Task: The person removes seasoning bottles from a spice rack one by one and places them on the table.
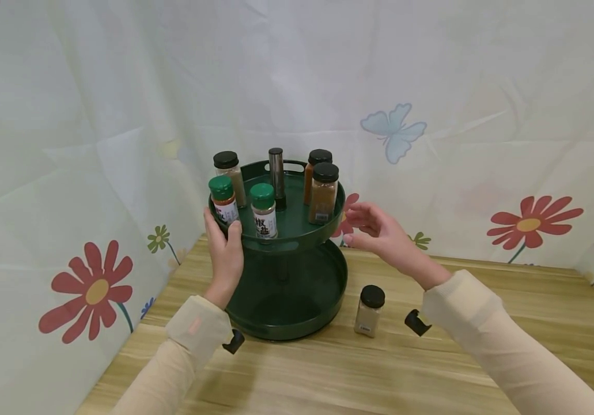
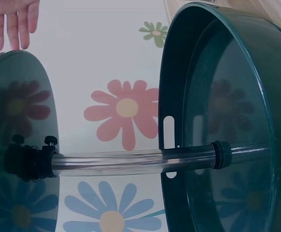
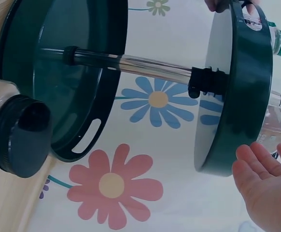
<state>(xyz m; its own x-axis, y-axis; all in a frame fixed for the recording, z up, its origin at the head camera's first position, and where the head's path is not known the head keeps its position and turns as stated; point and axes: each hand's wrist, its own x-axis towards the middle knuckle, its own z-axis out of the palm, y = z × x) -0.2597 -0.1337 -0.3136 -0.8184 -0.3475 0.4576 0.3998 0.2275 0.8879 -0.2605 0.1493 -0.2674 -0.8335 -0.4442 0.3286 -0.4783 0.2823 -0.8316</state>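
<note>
A dark green two-tier turntable rack (image 1: 281, 331) stands on the table with a metal centre post (image 1: 276, 173). My left hand (image 1: 226, 256) grips the upper tray's left rim, and in the right wrist view its fingertips (image 3: 250, 7) show at the handle slot. Close to the right rim my right hand (image 1: 385, 236) holds nothing, its fingers loosely bent. On the upper tray stand a green-capped jar of red spice (image 1: 226, 208), a green-capped jar with a white label (image 1: 264, 223), a black-capped jar (image 1: 233, 173) and two black-capped jars of brown spice (image 1: 322, 202) at the right.
A black-capped spice jar (image 1: 368, 317) stands on the wooden table (image 1: 297, 380), right of the rack's lower tray (image 1: 288, 300). Behind hangs a pale curtain (image 1: 457, 173) printed with flowers and a butterfly. Black clips (image 1: 417, 323) stick out by both cuffs.
</note>
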